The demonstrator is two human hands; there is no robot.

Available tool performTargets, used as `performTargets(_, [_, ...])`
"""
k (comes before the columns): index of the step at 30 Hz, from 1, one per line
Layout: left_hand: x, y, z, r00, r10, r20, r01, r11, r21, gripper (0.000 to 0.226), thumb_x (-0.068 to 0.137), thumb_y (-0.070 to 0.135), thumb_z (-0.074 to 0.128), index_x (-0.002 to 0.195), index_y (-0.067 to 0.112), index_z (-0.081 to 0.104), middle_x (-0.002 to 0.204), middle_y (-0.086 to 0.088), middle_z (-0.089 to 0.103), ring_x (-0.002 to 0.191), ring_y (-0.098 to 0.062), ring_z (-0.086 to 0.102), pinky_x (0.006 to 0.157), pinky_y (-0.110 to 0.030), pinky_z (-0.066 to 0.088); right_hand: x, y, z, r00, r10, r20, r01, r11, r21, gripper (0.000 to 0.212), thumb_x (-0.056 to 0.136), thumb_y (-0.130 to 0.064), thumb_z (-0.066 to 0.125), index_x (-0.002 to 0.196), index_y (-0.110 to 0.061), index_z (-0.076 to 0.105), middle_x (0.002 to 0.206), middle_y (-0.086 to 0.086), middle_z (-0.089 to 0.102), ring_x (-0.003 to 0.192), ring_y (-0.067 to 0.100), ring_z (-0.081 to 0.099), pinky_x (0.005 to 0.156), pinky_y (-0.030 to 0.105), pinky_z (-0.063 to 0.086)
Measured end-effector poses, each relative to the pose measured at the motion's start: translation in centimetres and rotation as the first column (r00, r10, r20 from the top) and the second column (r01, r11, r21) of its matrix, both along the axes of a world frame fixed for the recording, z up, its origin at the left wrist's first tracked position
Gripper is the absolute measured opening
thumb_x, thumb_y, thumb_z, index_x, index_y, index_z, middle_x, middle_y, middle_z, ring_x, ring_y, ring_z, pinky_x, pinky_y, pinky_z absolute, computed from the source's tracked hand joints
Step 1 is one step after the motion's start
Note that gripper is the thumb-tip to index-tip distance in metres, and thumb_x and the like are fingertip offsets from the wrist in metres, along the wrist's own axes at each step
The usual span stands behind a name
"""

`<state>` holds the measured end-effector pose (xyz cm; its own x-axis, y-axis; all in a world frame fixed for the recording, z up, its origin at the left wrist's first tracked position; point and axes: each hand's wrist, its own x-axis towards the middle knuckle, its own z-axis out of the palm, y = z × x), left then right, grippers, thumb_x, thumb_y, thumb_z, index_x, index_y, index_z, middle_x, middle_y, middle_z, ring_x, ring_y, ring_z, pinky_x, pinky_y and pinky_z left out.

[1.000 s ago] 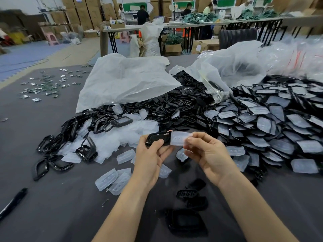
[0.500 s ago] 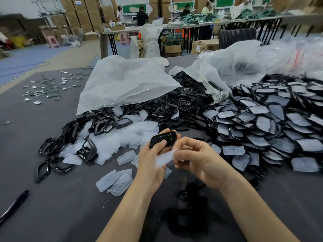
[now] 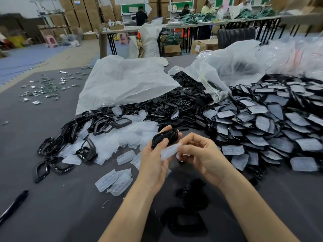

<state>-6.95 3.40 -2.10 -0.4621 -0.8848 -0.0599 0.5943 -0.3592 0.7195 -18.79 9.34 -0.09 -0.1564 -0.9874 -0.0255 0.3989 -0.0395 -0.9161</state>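
I see the left hand (image 3: 153,165) curled round a glossy black plastic shell (image 3: 165,137), rounded and oblong, held just above the grey, felt-like table (image 3: 52,206) in front of the heaps. The right hand (image 3: 201,154) pinches a soft, milky translucent pad (image 3: 169,151) between thumb and fingertips, its far end lying against the left palm, right under the shell. Behind, I make out a drift of frosted pads (image 3: 122,135), a scaly heap of padded black shells (image 3: 262,123) and a crinkled clear bag (image 3: 125,82).

A factory assembly hall. Stacked cardboard boxes (image 3: 73,16) stand at eleven o'clock; heaped black plastic parts (image 3: 185,109) lie at one o'clock.
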Motion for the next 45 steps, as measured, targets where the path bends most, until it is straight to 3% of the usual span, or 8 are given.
performTargets(7, [0.0, 0.1, -0.4, 0.943, 0.119, 0.310, -0.034, 0.963, -0.267, 0.021, 0.097, -0.006, 0.042, 0.108, 0.012, 0.042, 0.090, -0.014, 0.075, 0.079, -0.031, 0.073, 0.073, -0.032, 0.059, -1.8, 0.0, 0.4, 0.961, -0.215, 0.174, 0.220, 0.975, -0.010, 0.016, 0.063, -0.010, 0.064, 0.073, -0.017, 0.054, 0.062, 0.000, 0.055, 0.057, 0.010, 0.056, 0.059, 0.022, 0.051])
performTargets(15, [0.0, 0.6, -0.2, 0.889, 0.165, 0.427, 0.041, 0.900, -0.434, 0.024, 0.096, -0.006, 0.045, 0.104, 0.016, 0.039, 0.088, 0.003, 0.076, 0.071, -0.010, 0.069, 0.057, -0.020, 0.051, -2.4, 0.0, 0.3, 0.936, -0.261, 0.236, 0.268, 0.963, 0.002, 0.013, 0.068, -0.013, 0.062, 0.078, -0.019, 0.057, 0.072, -0.002, 0.058, 0.066, 0.010, 0.056, 0.065, 0.021, 0.051])
performTargets(19, [0.2, 0.4, -0.6, 0.789, 0.298, 0.538, 0.065, 0.829, -0.555, 0.018, 0.096, 0.008, 0.054, 0.095, 0.026, 0.052, 0.070, 0.010, 0.071, 0.064, -0.005, 0.064, 0.062, -0.019, 0.049, -1.8, 0.0, 0.5, 0.972, -0.218, 0.091, 0.227, 0.968, -0.104, 0.015, 0.067, -0.010, 0.066, 0.081, -0.012, 0.063, 0.071, -0.002, 0.061, 0.067, 0.010, 0.058, 0.067, 0.021, 0.051])
performTargets(22, [0.2, 0.5, -0.8, 0.754, 0.334, 0.566, 0.102, 0.791, -0.603, 0.014, 0.093, 0.019, 0.062, 0.091, 0.033, 0.061, 0.079, 0.011, 0.073, 0.075, -0.003, 0.067, 0.065, -0.014, 0.048, -0.8, 0.0, 0.5, 0.964, -0.234, -0.128, 0.212, 0.964, -0.161, 0.012, 0.071, -0.006, 0.070, 0.081, -0.010, 0.067, 0.071, -0.002, 0.065, 0.068, 0.009, 0.061, 0.066, 0.019, 0.051])
performTargets(28, [0.1, 1.0, -0.7, 0.744, 0.340, 0.576, 0.154, 0.751, -0.642, 0.012, 0.093, 0.028, 0.062, 0.091, 0.040, 0.064, 0.081, 0.003, 0.074, 0.077, -0.019, 0.068, 0.072, -0.045, 0.055, -0.4, -0.2, -0.1, 0.765, -0.412, -0.495, 0.326, 0.911, -0.253, 0.017, 0.080, 0.002, 0.071, 0.075, -0.014, 0.067, 0.077, 0.002, 0.067, 0.068, 0.007, 0.059, 0.068, 0.018, 0.049])
performTargets(32, [0.1, 1.1, -0.7, 0.748, 0.343, 0.568, 0.180, 0.719, -0.671, 0.027, 0.094, 0.017, 0.061, 0.090, 0.043, 0.064, 0.081, 0.001, 0.073, 0.074, -0.023, 0.066, 0.069, -0.046, 0.052, -0.5, -0.3, -0.4, 0.661, -0.475, -0.581, 0.375, 0.880, -0.293, 0.025, 0.080, 0.000, 0.072, 0.074, -0.024, 0.066, 0.089, 0.008, 0.062, 0.069, 0.006, 0.056, 0.068, 0.017, 0.046])
performTargets(41, [-0.2, 1.2, -0.8, 0.786, 0.263, 0.559, 0.171, 0.777, -0.606, 0.020, 0.094, 0.012, 0.060, 0.097, 0.031, 0.068, 0.083, 0.012, 0.073, 0.076, -0.002, 0.067, 0.067, -0.018, 0.051, -0.2, -0.5, -0.8, 0.659, -0.510, -0.553, 0.427, 0.859, -0.283, 0.025, 0.080, -0.002, 0.072, 0.074, -0.025, 0.064, 0.087, 0.002, 0.060, 0.070, 0.009, 0.057, 0.067, 0.017, 0.048])
performTargets(45, [-0.2, 1.3, -0.7, 0.808, 0.222, 0.545, 0.176, 0.793, -0.584, 0.013, 0.094, 0.015, 0.062, 0.101, 0.024, 0.068, 0.087, 0.007, 0.075, 0.081, -0.007, 0.069, 0.069, -0.020, 0.052, -0.3, -0.6, -0.6, 0.857, -0.425, -0.291, 0.402, 0.905, -0.137, 0.024, 0.082, 0.006, 0.066, 0.088, -0.015, 0.057, 0.074, -0.002, 0.060, 0.061, 0.005, 0.057, 0.055, 0.017, 0.048])
